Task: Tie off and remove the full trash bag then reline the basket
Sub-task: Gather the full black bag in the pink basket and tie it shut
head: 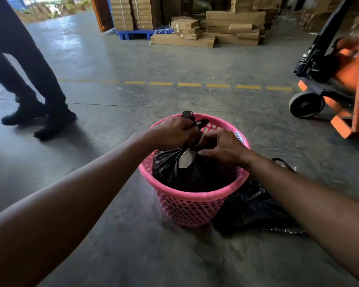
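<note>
A pink perforated basket point(192, 206) stands on the concrete floor in front of me. Inside it sits a full black trash bag point(180, 170), its top gathered above the rim. My left hand point(174, 132) is closed around the bag's twisted top ends, which stick up past my fingers. My right hand point(222, 146) pinches the bag's neck just to the right, touching my left hand. A second black bag point(253, 208) lies crumpled on the floor against the basket's right side.
A person's legs in dark trousers and shoes point(39, 117) stand at the left. An orange pallet jack point(340, 83) is parked at the right. Stacked cardboard boxes point(232, 27) and a blue pallet point(135, 34) lie beyond a yellow dashed floor line point(189, 84).
</note>
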Motion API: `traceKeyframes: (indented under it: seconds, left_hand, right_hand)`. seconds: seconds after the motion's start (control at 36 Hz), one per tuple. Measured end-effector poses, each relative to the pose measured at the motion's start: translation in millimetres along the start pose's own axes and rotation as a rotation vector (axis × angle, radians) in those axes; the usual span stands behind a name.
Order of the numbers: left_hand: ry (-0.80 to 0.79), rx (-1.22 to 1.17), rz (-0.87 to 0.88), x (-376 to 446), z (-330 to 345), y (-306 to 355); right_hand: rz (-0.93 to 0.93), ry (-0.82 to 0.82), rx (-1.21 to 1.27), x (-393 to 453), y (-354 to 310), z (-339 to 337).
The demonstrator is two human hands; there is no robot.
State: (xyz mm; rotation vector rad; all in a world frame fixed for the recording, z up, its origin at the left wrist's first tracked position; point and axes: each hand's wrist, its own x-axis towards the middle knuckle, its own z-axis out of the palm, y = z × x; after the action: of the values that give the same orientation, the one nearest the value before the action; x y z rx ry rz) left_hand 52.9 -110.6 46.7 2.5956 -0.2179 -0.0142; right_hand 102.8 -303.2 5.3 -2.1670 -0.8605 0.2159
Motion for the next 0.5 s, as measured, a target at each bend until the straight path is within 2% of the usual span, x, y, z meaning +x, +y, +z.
traceKeyframes:
  seconds: [0.03,0.08,0.17,0.28,0.33,0.39,0.44,0.5]
  left_hand:
    - [0.031,0.184,0.094,-0.6,-1.3,0.9]
    - [0.103,0.298,0.244,-3.2,-1.3,3.3]
    - [0.163,0.220,0.347,-8.0,7.3,-5.6]
    - [0.262,0.054,0.441,-24.4,18.7,-21.0]
    - [0.358,-0.069,0.396,-30.0,22.8,-22.8]
    - [0.411,-0.222,0.282,-29.9,26.7,-19.0]
    - [0.424,-0.407,0.161,-22.8,32.5,-16.0]
    - [0.410,-0.630,0.074,-17.1,36.4,-11.3]
  right_hand:
    - [0.005,0.001,-0.015,-0.4,1.1,0.4]
    - [0.017,-0.008,-0.036,-0.9,4.3,0.7]
    - [0.062,-0.010,0.002,0.4,4.5,-5.6]
    - [0.033,0.212,0.067,6.7,-0.7,-18.6]
    - [0.000,0.204,0.127,10.2,-4.9,-21.4]
    - [-0.026,0.106,0.171,12.7,-8.6,-19.0]
    - [-0.059,0.007,0.212,13.8,-14.2,-12.2]
    - [-0.066,0.006,0.238,14.7,-17.2,-7.1]
